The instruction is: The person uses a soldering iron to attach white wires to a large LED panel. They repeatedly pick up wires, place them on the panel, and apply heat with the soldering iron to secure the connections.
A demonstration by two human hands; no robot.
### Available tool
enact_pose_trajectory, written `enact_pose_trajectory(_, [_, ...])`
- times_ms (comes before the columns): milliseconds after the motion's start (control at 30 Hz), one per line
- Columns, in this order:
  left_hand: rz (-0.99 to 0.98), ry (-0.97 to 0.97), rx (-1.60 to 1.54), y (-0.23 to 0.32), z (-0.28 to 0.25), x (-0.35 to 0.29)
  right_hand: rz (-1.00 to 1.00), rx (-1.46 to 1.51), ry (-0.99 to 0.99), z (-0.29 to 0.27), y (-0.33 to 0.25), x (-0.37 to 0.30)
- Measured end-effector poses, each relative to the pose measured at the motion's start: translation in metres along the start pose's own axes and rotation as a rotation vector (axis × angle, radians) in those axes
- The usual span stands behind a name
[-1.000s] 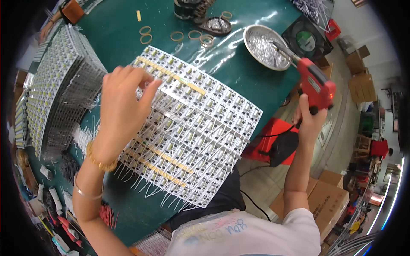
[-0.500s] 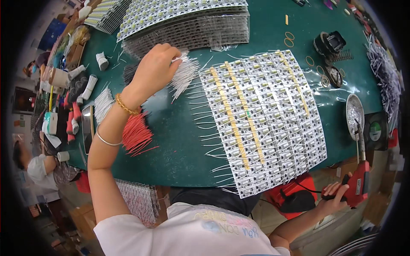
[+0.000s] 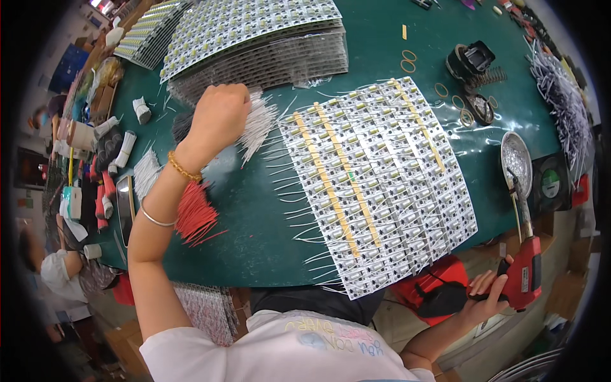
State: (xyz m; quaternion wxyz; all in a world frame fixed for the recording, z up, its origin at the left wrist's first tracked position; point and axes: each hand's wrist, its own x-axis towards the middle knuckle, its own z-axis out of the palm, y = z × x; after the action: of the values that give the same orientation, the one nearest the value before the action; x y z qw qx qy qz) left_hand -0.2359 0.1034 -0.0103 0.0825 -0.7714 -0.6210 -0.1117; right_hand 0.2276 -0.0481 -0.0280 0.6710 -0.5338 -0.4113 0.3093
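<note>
My left hand point(image 3: 219, 120) is closed, back of the hand up, at the left edge of a pile of white wires point(image 3: 258, 125). Its fingertips are hidden, so anything in them cannot be made out. At the right, my right hand point(image 3: 489, 294) grips the black handle of a red soldering gun point(image 3: 527, 274). The gun's tip reaches the round metal dish point(image 3: 516, 159) of silvery bits. Between the hands lies a panel of small white circuit boards point(image 3: 388, 191), with yellow tape strips across it and white wires sticking out along its left edge.
Stacked board panels point(image 3: 254, 57) stand at the back, partly wrapped in clear plastic. Red wires point(image 3: 195, 215) and more white wires point(image 3: 146, 173) lie left, near a phone point(image 3: 126, 207). Rubber bands point(image 3: 408, 62) and a black device with a spring point(image 3: 471, 60) sit back right.
The whole view has shifted slightly. My left hand has come a little nearer to me and its fingers are curled more tightly. The right hand keeps its grip on the soldering gun.
</note>
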Motion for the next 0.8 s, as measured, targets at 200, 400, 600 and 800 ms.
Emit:
enact_pose_trajectory(200, [-0.104,0.044,-0.252,0.013,-0.009,0.009,-0.005,0.066,-0.065,-0.011,0.005,-0.003])
enact_pose_trajectory(400, [-0.33,-0.063,-0.64,0.033,-0.011,0.02,0.008,0.049,-0.024,-0.007,0.003,-0.003])
enact_pose_trajectory(600, [0.038,-0.105,-0.851,0.122,-0.01,0.051,-0.022,0.14,-0.049,0.0,-0.003,0.003])
enact_pose_trajectory(800, [0.231,-0.081,-0.825,0.178,0.024,0.077,-0.022,-0.099,-0.17,0.05,-0.015,0.006])
